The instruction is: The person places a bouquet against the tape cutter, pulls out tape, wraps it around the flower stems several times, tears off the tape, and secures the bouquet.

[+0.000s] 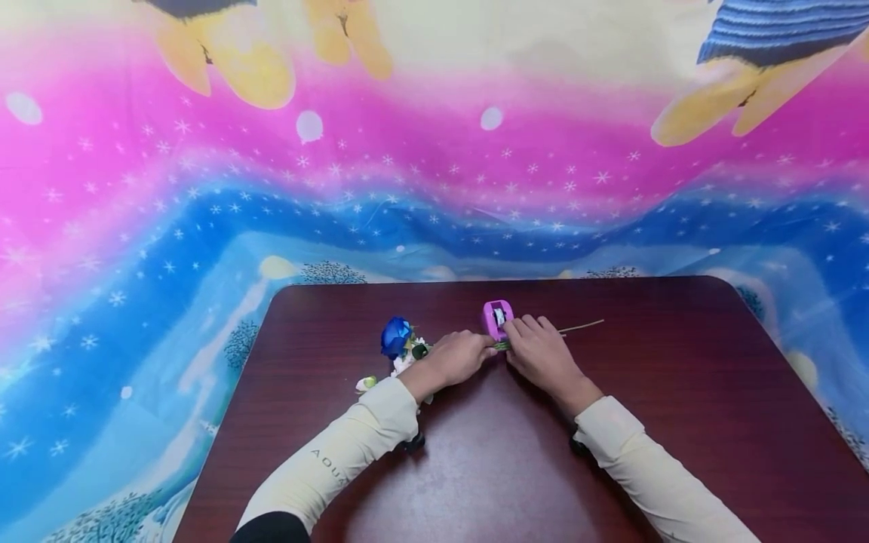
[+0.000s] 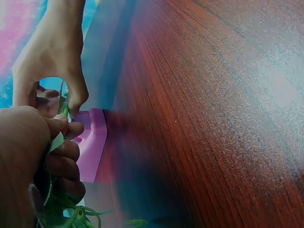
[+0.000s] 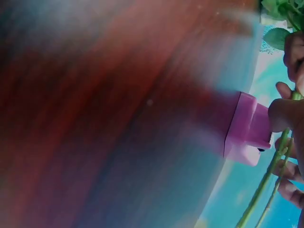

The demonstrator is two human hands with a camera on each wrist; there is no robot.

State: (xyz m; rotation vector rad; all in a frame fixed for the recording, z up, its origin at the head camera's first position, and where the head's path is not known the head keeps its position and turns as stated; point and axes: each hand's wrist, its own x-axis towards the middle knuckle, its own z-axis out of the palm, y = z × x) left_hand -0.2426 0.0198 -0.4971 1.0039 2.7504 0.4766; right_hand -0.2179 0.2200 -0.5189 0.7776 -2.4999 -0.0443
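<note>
My left hand [image 1: 462,356] grips a bunch of artificial flowers by its green stems [image 3: 273,171]. A blue rose [image 1: 396,337], small white flowers [image 1: 403,363] and a pale bud [image 1: 366,384] stick out to the left, partly behind that wrist. Close to its fingers, my right hand [image 1: 541,353] pinches the same stems, whose thin ends [image 1: 584,326] reach past it to the right. A pink tape dispenser [image 1: 498,318] with a white roll stands just behind the two hands. In the right wrist view the right thumb overlaps the dispenser [image 3: 244,130]; contact I cannot tell.
The dark brown wooden table [image 1: 679,392] has its far edge a short way behind the dispenser. A printed cloth backdrop [image 1: 434,166] in pink and blue hangs beyond it. Green leaves [image 2: 71,216] hang below the left hand.
</note>
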